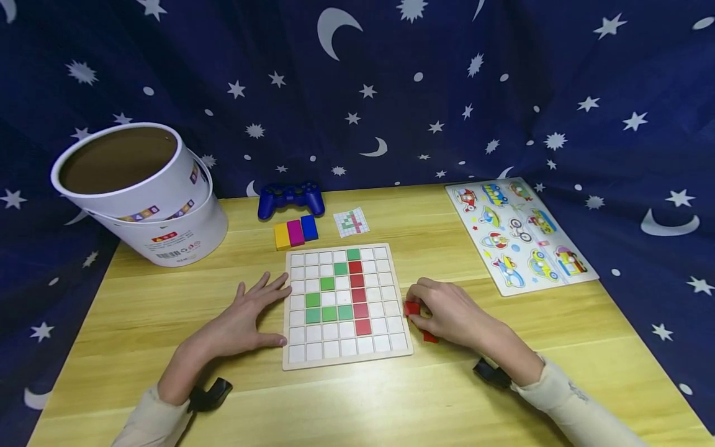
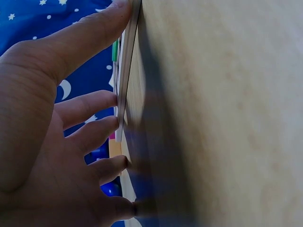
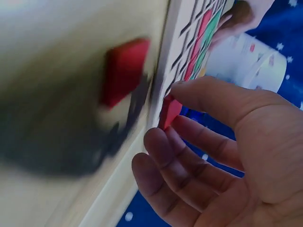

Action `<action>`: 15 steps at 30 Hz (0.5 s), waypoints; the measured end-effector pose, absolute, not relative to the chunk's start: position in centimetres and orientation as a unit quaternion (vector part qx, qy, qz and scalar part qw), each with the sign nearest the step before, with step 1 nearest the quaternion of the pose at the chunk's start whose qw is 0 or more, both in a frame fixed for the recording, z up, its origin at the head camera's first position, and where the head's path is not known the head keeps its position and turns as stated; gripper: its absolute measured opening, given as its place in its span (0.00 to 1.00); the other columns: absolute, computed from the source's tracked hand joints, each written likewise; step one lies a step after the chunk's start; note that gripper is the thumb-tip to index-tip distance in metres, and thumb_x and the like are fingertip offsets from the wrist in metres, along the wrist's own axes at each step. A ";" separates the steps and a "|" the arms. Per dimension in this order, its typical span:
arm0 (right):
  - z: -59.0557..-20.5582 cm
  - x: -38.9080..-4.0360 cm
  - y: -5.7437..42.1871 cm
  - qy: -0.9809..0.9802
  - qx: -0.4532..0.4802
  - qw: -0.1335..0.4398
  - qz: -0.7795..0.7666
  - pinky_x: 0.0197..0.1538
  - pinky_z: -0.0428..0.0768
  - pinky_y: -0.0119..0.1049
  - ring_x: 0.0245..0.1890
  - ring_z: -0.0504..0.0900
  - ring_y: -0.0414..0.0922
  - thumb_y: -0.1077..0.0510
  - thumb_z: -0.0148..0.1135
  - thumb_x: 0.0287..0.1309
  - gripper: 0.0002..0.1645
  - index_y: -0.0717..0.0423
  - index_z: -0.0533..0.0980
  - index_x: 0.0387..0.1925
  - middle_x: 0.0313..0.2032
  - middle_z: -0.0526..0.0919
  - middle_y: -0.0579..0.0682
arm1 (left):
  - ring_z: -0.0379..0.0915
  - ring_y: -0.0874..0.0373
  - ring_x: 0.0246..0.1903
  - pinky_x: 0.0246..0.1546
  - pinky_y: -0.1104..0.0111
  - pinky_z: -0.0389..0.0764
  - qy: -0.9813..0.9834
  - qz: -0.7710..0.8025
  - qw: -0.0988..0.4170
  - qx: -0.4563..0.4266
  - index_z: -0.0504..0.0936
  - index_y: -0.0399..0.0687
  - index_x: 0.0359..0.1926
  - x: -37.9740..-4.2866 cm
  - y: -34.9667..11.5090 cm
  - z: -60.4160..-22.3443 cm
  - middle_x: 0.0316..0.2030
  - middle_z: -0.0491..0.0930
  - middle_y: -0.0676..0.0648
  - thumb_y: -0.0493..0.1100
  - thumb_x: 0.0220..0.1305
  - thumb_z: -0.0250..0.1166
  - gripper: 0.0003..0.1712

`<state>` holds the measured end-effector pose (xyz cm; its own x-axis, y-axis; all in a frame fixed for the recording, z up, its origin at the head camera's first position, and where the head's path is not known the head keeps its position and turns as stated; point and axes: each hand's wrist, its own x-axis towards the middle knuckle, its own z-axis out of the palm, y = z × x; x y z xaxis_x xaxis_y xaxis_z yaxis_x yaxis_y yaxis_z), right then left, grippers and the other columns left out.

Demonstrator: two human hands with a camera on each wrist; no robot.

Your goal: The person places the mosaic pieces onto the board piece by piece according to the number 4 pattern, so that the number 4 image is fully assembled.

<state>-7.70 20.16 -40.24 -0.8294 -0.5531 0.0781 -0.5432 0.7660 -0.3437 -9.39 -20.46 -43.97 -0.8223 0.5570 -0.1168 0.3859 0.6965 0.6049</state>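
Observation:
A square wooden grid board (image 1: 347, 355) lies mid-table, its cells mostly white, with green tiles (image 1: 329, 313) stepping diagonally and along a row, and a column of red tiles (image 1: 358, 295). Against the board's left edge rests my left hand (image 1: 242, 320), fingers spread, thumb and fingertips at the rim. Just off the right edge my right hand (image 1: 449, 310) pinches a red tile (image 3: 169, 112) between thumb and fingers. Another red tile (image 3: 125, 73) lies on the table beside the board, partly hidden by the right hand in the head view.
Behind the board are yellow, magenta and blue blocks (image 1: 295, 233), a small pattern card (image 1: 351, 222) and a blue game controller (image 1: 291, 200). A white bucket (image 1: 198, 233) stands at the back left. A vehicle puzzle board (image 1: 522, 239) lies at the back right.

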 end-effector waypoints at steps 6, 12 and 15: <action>-40.2 -7.2 17.9 0.913 -0.352 0.012 -0.206 0.27 0.71 0.28 0.24 0.71 0.35 0.58 0.74 0.53 0.09 0.51 0.83 0.37 0.32 0.77 0.41 | 0.33 0.40 0.76 0.65 0.29 0.32 0.912 0.285 0.148 0.257 0.66 0.51 0.74 -9.4 -20.5 -44.0 0.78 0.50 0.49 0.62 0.49 0.78 0.54; -40.9 -6.7 16.0 0.897 -0.393 0.011 -0.203 0.28 0.71 0.26 0.25 0.69 0.33 0.58 0.73 0.54 0.09 0.52 0.85 0.38 0.33 0.77 0.41 | 0.32 0.42 0.77 0.66 0.31 0.31 0.911 0.284 0.156 0.254 0.65 0.52 0.75 -9.4 -20.6 -44.0 0.78 0.49 0.51 0.63 0.49 0.77 0.54; -41.2 -6.3 15.3 0.889 -0.411 0.017 -0.203 0.28 0.70 0.25 0.25 0.69 0.32 0.57 0.73 0.54 0.08 0.52 0.85 0.38 0.32 0.77 0.41 | 0.32 0.42 0.77 0.66 0.30 0.31 0.911 0.285 0.155 0.254 0.65 0.52 0.75 -9.4 -20.5 -44.0 0.78 0.49 0.50 0.63 0.50 0.77 0.54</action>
<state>-6.31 15.30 -41.23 -0.6620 -0.7369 0.1370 -0.7231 0.5799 -0.3752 -9.41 -20.55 -44.03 -0.8232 0.5509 -0.1371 0.3747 0.7087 0.5978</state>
